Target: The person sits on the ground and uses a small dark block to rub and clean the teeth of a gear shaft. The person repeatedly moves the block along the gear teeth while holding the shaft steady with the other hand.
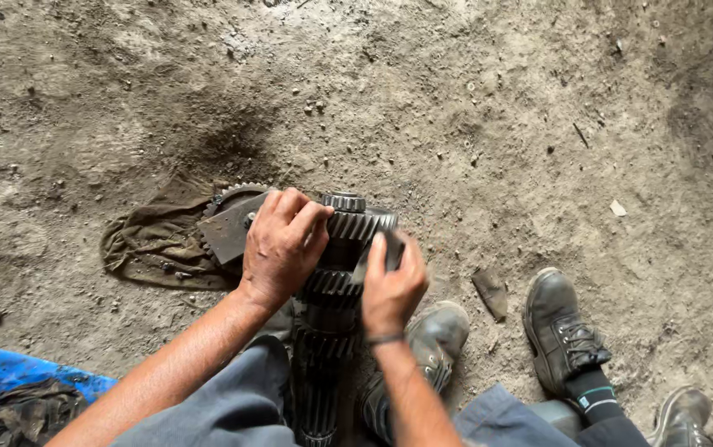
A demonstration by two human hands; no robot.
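The dark, greasy gear shaft point(336, 273) stands upright under the left hand point(280, 247), several toothed rings stacked along it, the right hand point(391, 285) pressed against its side.

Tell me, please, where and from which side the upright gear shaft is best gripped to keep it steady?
Grip the gear shaft near its top, around the plain neck between the toothed rings, coming from the left as the left hand does. It stands upright, so a high hold probably steadies it best, and the neck spares the palm the teeth. The right hand presses something flat against it.
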